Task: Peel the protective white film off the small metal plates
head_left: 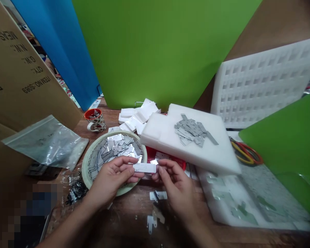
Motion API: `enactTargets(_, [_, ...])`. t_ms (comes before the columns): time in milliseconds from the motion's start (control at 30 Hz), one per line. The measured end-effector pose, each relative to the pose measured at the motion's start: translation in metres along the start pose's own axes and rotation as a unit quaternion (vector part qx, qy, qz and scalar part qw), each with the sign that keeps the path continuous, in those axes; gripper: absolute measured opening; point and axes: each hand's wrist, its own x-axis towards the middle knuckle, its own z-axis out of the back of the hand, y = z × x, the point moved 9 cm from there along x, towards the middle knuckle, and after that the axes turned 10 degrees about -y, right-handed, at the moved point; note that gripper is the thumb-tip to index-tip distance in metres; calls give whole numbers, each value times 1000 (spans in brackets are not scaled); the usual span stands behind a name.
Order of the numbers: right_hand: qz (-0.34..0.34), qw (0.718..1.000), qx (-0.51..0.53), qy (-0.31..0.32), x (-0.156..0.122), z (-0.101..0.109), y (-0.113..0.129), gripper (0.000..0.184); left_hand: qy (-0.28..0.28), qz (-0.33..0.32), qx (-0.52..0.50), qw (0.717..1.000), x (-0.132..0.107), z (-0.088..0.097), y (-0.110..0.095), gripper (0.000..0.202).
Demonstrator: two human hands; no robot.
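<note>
Over the basket's near rim, a small flat metal plate [144, 167] with fine markings and small holes is held level. My left hand [116, 175] pinches its left end between thumb and fingers. At the other end, my right hand [174, 179] has its thumb and fingertips closed on the plate's edge. Behind my left hand stands a pale green round basket [85, 165] heaped with similar metal plates [119, 146]. A red tray [181, 162] with more plates sits behind my right hand. Below the hands, loose metal pieces [151, 222] lie on the wooden table.
A white foam block [160, 129] at right bears a pile of grey metal plates [193, 131]. White packets [139, 117] lie behind the basket. A patterned mug [98, 122], a clear plastic bag [49, 144] and a cardboard box [23, 69] stand left. Green panels [157, 51] rise behind.
</note>
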Motion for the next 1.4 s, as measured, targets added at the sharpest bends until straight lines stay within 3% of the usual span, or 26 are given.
enactTargets(133, [-26, 1000, -2, 17, 3, -4, 0, 18, 3, 5, 8, 1000, -2, -4, 3, 38])
enactTargets(233, [39, 997, -65, 15, 17, 6, 23, 17, -6, -16, 30, 999, -7, -5, -3, 44])
enactTargets(333, [131, 982, -128, -52, 51, 37, 59, 22, -61, -85, 105, 989, -12, 10, -22, 43])
enactTargets(400, [189, 958, -165, -140, 77, 67, 80, 25, -118, -149, 197, 962, -14, 29, -39, 35])
enactTargets(467, [195, 942, -197, -190, 104, 90, 84, 28, -159, -216, 284, 921, -16, 48, -56, 26])
enactTargets(600, [184, 883, -370, -222, 132, 108, 78, 28, -154, -302, 410, 847, -13, 76, -68, 17])
enactTargets(667, [204, 851, -434, -213, 129, 105, 79, 29, -117, -291, 483, 817, -6, 81, -59, 17])
enactTargets(733, [236, 839, -445, -205, 117, 97, 84, 30, -70, -261, 543, 795, 0, 80, -45, 18])
enactTargets(933, [243, 893, -361, -111, 82, 58, 79, 24, 42, -233, 610, 756, 7, 61, -23, 24])
enactTargets(1167, [208, 925, -318, -25, 67, 33, 59, 19, 179, -226, 559, 777, 20, 48, -25, 13])
enactTargets(1400, [179, 943, -276, 54, 43, 15, 51, 18, 248, -208, 508, 798, 31, 44, -38, 14])
